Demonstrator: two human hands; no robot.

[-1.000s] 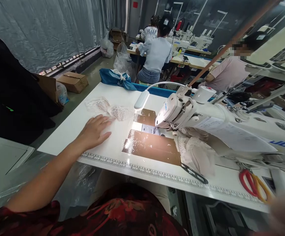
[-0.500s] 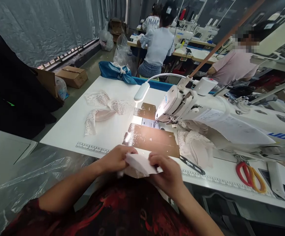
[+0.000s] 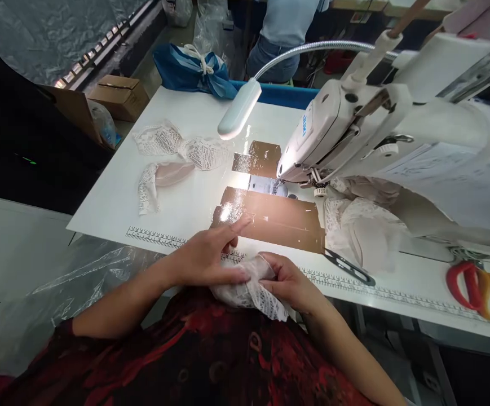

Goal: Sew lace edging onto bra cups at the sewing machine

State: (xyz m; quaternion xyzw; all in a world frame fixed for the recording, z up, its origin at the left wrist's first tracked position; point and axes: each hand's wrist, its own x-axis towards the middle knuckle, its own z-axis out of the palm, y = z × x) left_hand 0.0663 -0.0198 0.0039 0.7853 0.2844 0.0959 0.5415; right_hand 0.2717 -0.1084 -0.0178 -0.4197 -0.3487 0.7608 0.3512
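A lace bra cup piece [image 3: 245, 290] in pale off-white hangs at the table's front edge, just above my lap. My right hand [image 3: 291, 282] pinches its upper right side between thumb and fingers, and a patterned lace strip droops below. My left hand [image 3: 206, 254] is spread: its index finger points out over the brown taped plate [image 3: 270, 220], while the thumb lies against the cloth. Across the table stands a white sewing machine [image 3: 325, 132], its needle area lit. More lace cups [image 3: 204, 153] rest at the left, and others [image 3: 371, 237] are piled right of the plate.
A lamp [image 3: 240, 110] on a bendy neck hangs over the table. Black thread snips [image 3: 350, 268] and red-and-yellow-handled scissors [image 3: 479, 290] lie at the right. A printed ruler [image 3: 155, 237] runs along the front edge. A blue cloth bundle [image 3: 194, 70] sits at the far edge, with a seated co-worker beyond.
My view has tipped down and come closer to the table. The white piece has been turned, showing its lace side. My left fingers have let go and spread; my right hand still holds on.
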